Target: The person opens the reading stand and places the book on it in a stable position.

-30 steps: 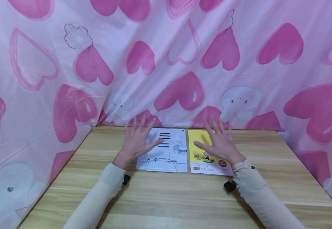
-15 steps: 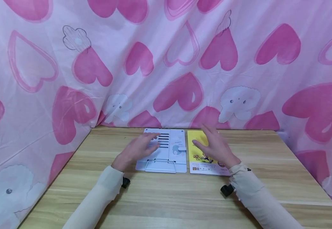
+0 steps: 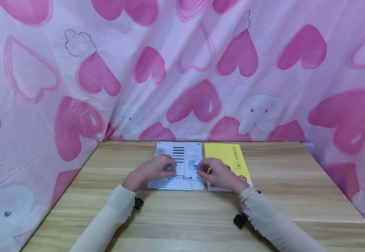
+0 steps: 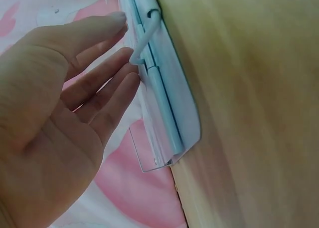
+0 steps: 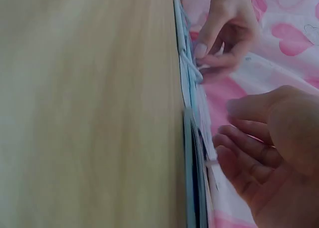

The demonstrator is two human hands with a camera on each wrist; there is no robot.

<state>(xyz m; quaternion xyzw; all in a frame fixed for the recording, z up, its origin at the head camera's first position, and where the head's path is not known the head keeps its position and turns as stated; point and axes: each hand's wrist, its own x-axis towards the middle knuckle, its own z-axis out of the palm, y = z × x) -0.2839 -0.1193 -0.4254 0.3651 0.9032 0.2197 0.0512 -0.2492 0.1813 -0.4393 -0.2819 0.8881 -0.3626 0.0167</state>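
A pale white-blue book stand [image 3: 195, 180] with black slots and a wire foot lies flat near the table's back edge. My left hand [image 3: 152, 168] is low over its left half, fingers loosely bent. In the left wrist view, those fingertips [image 4: 130, 81] are right beside the bent end of the wire [image 4: 145, 41], with a gap between thumb and fingers. My right hand [image 3: 221, 175] reaches across a yellow book [image 3: 223, 150], its bent fingertips over the stand's right edge. The right wrist view shows thumb and fingers [image 5: 234, 160] apart with nothing between them.
The wooden table [image 3: 182, 217] extends in front of both forearms. A pink curtain [image 3: 198, 56] printed with hearts hangs close behind it and along both sides. Black wrist cameras [image 3: 240, 221] hang under the sleeves. The yellow book lies directly right of the stand.
Both hands were spread wide above the stand and book. They have come down and drawn inward, the right one shifting left toward the stand's edge, and the fingers have bent.
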